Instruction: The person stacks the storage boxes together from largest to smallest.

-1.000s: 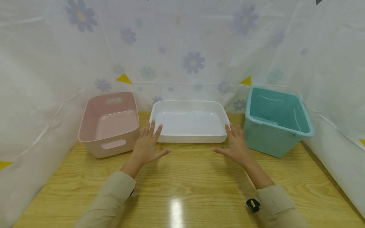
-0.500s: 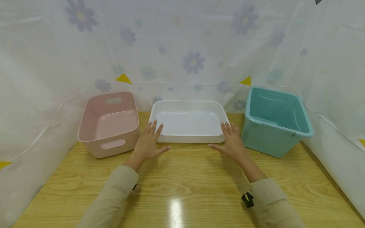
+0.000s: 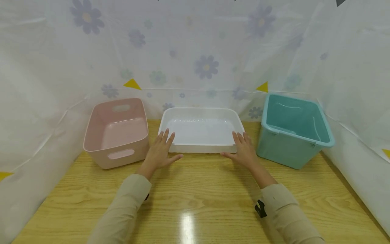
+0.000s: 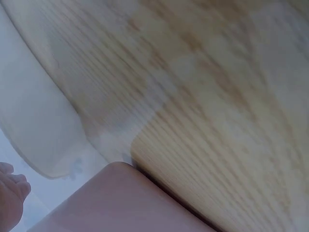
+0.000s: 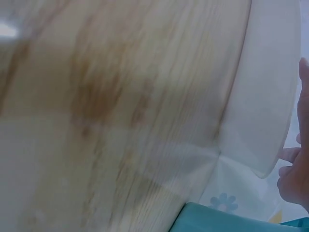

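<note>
Head view: left hand [image 3: 157, 154] has fingers spread at the white tray's [image 3: 202, 149] near left corner; right hand [image 3: 246, 153] mirrors it at near right corner. Neither grips; contact unclear. Tray sits on wooden table [image 3: 195, 189] between pink bin [image 3: 99, 157] and teal bin [image 3: 286, 150].

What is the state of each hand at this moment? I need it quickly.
Left hand: open, holding nothing.
Right hand: open, holding nothing.
</note>
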`<state>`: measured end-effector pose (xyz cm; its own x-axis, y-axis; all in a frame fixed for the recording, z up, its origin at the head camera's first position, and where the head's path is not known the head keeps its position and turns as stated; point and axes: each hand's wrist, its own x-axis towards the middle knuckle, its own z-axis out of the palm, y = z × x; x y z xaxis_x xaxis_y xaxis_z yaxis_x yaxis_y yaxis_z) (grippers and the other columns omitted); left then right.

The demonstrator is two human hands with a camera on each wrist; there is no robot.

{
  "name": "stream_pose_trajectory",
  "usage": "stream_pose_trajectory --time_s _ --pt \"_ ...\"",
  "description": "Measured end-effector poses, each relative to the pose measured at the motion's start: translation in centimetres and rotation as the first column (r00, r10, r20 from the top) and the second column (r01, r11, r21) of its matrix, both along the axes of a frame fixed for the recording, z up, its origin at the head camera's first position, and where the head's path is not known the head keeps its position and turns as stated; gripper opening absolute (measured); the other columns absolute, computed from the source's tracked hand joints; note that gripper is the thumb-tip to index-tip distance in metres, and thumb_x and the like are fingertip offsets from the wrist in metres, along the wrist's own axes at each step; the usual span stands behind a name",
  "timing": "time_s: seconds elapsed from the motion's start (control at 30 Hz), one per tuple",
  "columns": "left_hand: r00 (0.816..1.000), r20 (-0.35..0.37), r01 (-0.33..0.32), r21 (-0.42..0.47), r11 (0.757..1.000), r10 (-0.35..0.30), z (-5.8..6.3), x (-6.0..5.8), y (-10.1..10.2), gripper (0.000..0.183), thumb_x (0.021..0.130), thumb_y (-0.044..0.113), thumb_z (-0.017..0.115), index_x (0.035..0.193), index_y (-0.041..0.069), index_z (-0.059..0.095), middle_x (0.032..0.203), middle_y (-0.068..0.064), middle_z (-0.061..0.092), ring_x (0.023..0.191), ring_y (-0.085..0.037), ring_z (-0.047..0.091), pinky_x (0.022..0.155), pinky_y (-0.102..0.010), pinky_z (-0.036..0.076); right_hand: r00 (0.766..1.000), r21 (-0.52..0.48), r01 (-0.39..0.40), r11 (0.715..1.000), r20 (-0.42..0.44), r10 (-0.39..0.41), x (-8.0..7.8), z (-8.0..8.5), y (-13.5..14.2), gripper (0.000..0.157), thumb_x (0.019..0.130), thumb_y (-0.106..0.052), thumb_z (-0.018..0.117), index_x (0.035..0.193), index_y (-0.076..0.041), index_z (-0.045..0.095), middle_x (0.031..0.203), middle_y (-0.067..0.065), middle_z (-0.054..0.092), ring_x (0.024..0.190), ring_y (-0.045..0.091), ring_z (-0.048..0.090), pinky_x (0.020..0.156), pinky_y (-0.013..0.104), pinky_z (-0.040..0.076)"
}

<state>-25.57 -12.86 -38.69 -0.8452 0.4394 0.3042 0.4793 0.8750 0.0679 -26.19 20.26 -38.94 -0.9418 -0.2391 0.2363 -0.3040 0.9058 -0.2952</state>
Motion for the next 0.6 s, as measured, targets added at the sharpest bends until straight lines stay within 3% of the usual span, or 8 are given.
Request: stream_pose_trajectory --time_s 0.37,0.6 --pt "0.994 0.105 -0.020 0.022 1.000 0.018 -0.9 -0.6 0.0 0.086 0.086 0.055 0.053 0.145 0.000 0.024 0.151 -0.027 0.017 0.139 -0.044 0.019 0.116 -0.048 0.018 1.000 0.066 -0.029 0.997 0.005 0.028 -0.6 -1.0 -0.3 0.086 0.087 -0.047 0.059 0.144 0.006 0.022 0.145 0.031 0.027 0.138 0.047 0.017 0.115 0.055 0.011" --pt "0.995 0.100 -0.010 0.024 1.000 0.007 -1.2 -0.9 0.0 0.084 0.087 0.053 0.054 0.144 -0.002 0.026 0.150 -0.028 0.018 0.139 -0.044 0.018 0.116 -0.049 0.018 0.999 0.082 -0.016 0.997 -0.041 0.019 -0.6 -1.2 -0.4 0.076 0.090 -0.040 0.057 0.141 0.009 0.028 0.142 0.033 0.031 0.136 0.048 0.021 0.114 0.056 0.015"
